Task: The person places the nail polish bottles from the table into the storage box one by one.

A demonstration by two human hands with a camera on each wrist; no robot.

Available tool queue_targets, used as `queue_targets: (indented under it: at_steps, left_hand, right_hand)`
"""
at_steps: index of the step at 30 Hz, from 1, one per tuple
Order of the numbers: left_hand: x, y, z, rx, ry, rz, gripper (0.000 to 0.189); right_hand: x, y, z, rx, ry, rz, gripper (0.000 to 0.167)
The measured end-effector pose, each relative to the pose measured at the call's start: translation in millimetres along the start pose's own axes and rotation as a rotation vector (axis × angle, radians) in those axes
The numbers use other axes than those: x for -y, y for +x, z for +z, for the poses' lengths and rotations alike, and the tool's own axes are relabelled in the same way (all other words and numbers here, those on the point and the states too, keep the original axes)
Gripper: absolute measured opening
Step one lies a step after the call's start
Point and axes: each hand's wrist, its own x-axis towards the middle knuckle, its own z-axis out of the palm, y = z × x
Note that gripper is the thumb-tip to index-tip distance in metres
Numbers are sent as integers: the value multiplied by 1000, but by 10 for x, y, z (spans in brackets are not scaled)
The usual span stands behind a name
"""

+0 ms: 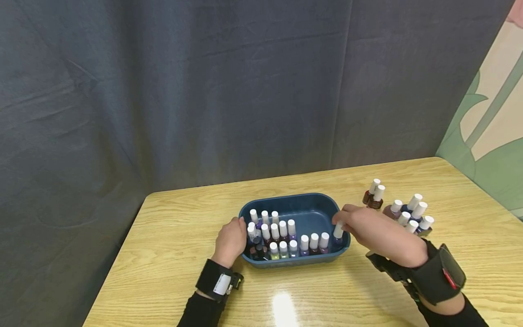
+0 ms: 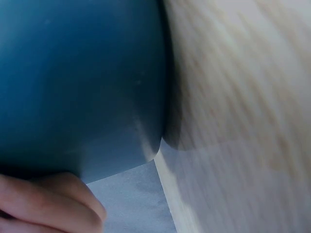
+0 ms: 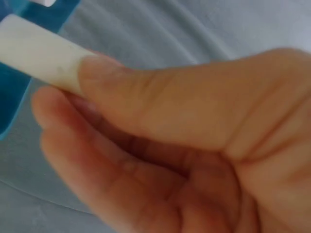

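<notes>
A dark blue plastic tub [image 1: 294,261] sits on the table, with white-capped nail polish bottles [image 1: 283,229] standing in rows along its left and front sides. My left hand [image 1: 230,243] grips the tub's left end; in the left wrist view its curled fingers [image 2: 58,204] lie against the blue wall. At the tub's front right corner, my right hand [image 1: 377,231] pinches a dark blue nail polish bottle [image 1: 338,231] by its white cap [image 3: 41,51]. The bottle's lower part is inside the tub, to the right of the front row.
Right of the tub, two dark red nail polish bottles [image 1: 375,197] stand on the wooden table [image 1: 171,254]. Several more bottles [image 1: 417,211] are grouped beside them, partly behind my right forearm. A grey curtain [image 1: 245,91] hangs along the table's back edge.
</notes>
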Motion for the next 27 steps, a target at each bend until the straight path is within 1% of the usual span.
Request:
queue_targets:
  at_steps: [3,6,12,16,19,21,25,27]
  left_hand:
    - [1,3,0,3,0,0,39]
    - [4,8,1,5,3,3,39]
    - [9,14,2,7,7,8,38]
    - [5,13,-1,8,6,9,38]
    - [2,9,-4,6,5,13,38]
    - [1,5,-5,4,4,15,38]
    - [4,4,-5,3,5,15,38]
    - [5,9,-4,6,6,14,38]
  right_hand:
    - [5,24,19,44,40,-13,23]
    - [10,36,30,65,50,-18,24]
    - [28,38,33,71,37,-7,25]
    - [38,43,46,79,26,-1,21]
    - [47,53,49,69,1,8,19]
    - [50,61,46,72,8,23,18]
    - [35,68,32,85,41,37,21]
    - [19,62,22,68,38,41,21]
